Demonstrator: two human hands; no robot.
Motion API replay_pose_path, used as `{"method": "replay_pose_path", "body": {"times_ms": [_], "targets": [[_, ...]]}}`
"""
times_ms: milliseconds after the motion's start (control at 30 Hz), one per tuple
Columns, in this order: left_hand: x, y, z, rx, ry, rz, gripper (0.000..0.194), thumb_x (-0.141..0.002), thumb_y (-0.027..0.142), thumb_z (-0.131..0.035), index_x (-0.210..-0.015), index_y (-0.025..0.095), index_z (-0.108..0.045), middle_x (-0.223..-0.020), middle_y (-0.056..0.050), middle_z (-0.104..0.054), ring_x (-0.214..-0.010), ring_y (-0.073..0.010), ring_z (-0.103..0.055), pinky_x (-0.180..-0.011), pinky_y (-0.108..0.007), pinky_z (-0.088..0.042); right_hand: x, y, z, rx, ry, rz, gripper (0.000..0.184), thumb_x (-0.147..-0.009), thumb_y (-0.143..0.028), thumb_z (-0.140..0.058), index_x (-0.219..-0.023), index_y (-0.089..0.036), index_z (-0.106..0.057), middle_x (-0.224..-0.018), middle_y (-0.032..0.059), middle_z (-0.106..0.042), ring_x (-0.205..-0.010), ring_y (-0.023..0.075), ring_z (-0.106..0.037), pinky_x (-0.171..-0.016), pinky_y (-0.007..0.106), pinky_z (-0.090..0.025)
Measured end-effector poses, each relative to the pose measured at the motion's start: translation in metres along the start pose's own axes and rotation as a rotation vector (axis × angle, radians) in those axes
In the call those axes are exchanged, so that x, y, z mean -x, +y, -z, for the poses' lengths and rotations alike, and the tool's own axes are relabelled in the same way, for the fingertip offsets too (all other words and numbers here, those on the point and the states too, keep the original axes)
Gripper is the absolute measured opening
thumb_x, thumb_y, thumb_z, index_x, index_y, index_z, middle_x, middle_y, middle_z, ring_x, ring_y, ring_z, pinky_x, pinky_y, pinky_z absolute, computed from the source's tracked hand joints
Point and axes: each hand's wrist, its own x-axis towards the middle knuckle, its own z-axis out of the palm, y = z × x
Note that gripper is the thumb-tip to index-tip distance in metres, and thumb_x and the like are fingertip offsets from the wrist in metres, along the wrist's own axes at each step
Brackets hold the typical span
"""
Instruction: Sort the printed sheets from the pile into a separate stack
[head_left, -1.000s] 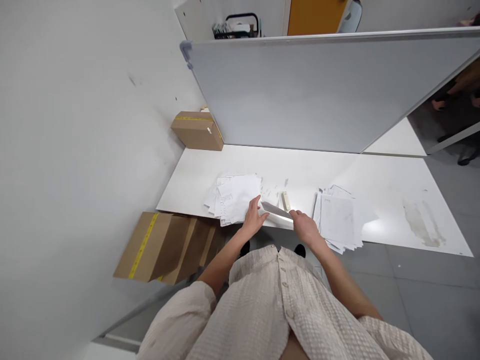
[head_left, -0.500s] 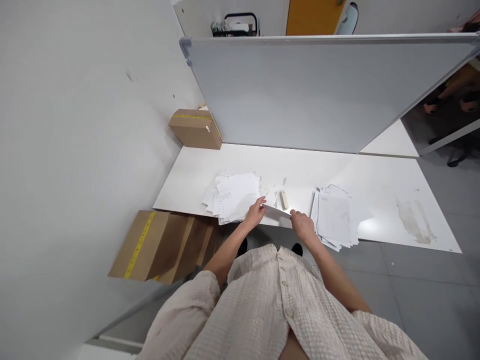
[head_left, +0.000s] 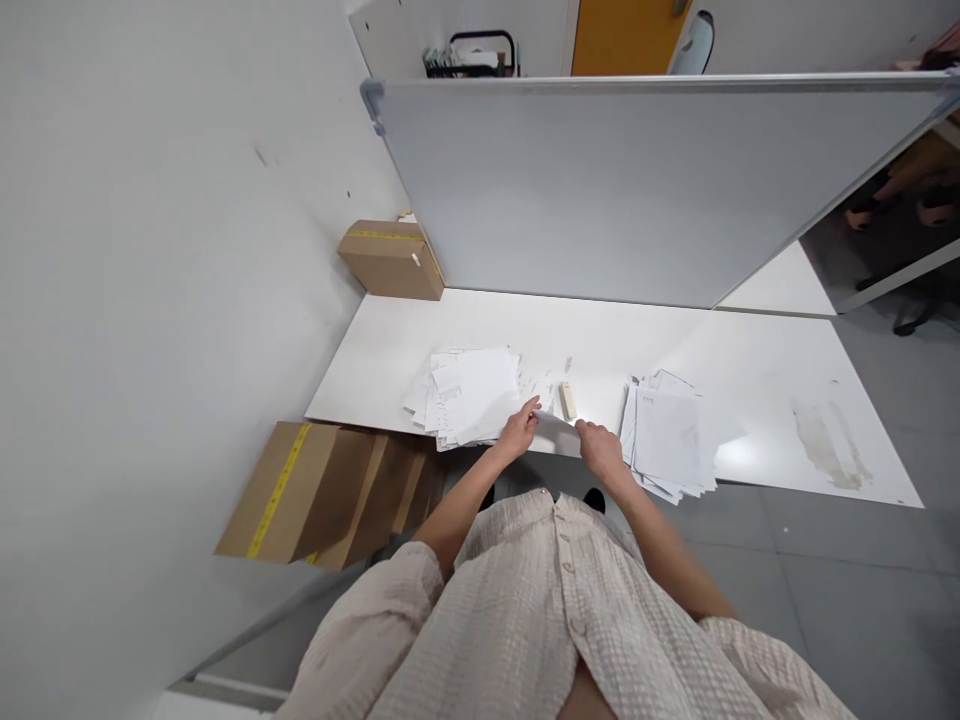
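Note:
Between my hands, at the table's front edge, is a thin stack of paper sheets [head_left: 556, 424], seen nearly edge-on. My left hand [head_left: 519, 428] pinches its left end, and my right hand [head_left: 600, 450] grips its right end. Just beyond the sheets lies a small cream-coloured stapler-like object [head_left: 568, 401]; its exact kind is too small to make out. A loose pile of papers [head_left: 476, 390] sits to the left of my left hand. Another paper pile [head_left: 670, 435] lies right of my right hand, its lower corners past the table edge.
A whiteboard [head_left: 570, 190] stands along the back of the white table [head_left: 585, 330]. One cardboard box [head_left: 391, 262] rests at the table's back left corner; several more boxes [head_left: 262, 490] stand low at the left. A grey stain [head_left: 829, 445] marks the table's right end.
My left hand has gone from open fingers beside the sheets to pinching their left end. The sheets have levelled out, and both hands have drawn slightly closer together.

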Motion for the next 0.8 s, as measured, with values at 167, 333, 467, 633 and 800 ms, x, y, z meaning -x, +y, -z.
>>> {"method": "replay_pose_path", "body": {"times_ms": [167,333,467,633,800], "targets": [[-0.002,-0.002,0.003,-0.018,0.07,0.016,0.033,-0.078,0.02,-0.044,-0.11,0.02,-0.052,-0.101,-0.004,-0.061,-0.076,-0.0117,-0.056,-0.073,-0.024,-0.043,0.001,-0.001,-0.001,0.003,0.003,-0.016,0.025,-0.081,-0.009,-0.036,-0.102,-0.018,-0.046,-0.088,0.009,-0.057,-0.082,0.0199,-0.054,-0.061,0.026,-0.035],[-0.006,0.003,0.005,-0.063,0.068,0.051,0.021,-0.078,0.023,-0.044,-0.087,0.02,-0.063,-0.083,-0.001,-0.064,-0.075,-0.0132,-0.055,-0.072,-0.024,-0.042,-0.001,-0.003,-0.001,-0.058,-0.01,-0.03,0.022,-0.086,-0.028,-0.035,-0.1,-0.02,-0.049,-0.089,0.0089,-0.058,-0.082,0.0195,-0.054,-0.063,0.026,-0.035],[-0.006,0.009,0.009,-0.083,0.177,0.005,0.02,-0.076,0.024,-0.05,-0.093,0.022,-0.061,-0.092,-0.003,-0.062,-0.092,-0.0171,-0.051,-0.084,-0.03,-0.038,-0.004,0.006,0.003,-0.254,0.039,-0.052,0.026,-0.086,-0.029,-0.033,-0.097,-0.023,-0.055,-0.085,0.0072,-0.061,-0.079,0.0189,-0.055,-0.062,0.026,-0.036],[-0.007,0.006,0.018,0.188,0.279,0.148,0.061,-0.068,0.024,-0.062,-0.123,0.024,-0.037,-0.119,-0.008,-0.049,-0.106,-0.0202,-0.044,-0.086,-0.035,-0.037,-0.002,0.021,0.004,-0.927,0.228,-0.041,0.034,-0.082,-0.041,-0.036,-0.094,-0.02,-0.06,-0.082,0.0045,-0.064,-0.077,0.0192,-0.056,-0.065,0.027,-0.041],[-0.008,0.011,0.019,0.515,0.174,0.155,0.046,-0.072,0.029,-0.058,-0.114,0.017,-0.044,-0.106,-0.009,-0.055,-0.095,-0.0164,-0.051,-0.076,-0.027,-0.041,-0.001,0.021,-0.012,-1.381,0.297,-0.082,0.041,-0.073,-0.049,-0.048,-0.09,-0.014,-0.062,-0.091,0.0079,-0.064,-0.084,0.0219,-0.056,-0.069,0.03,-0.043]]}}
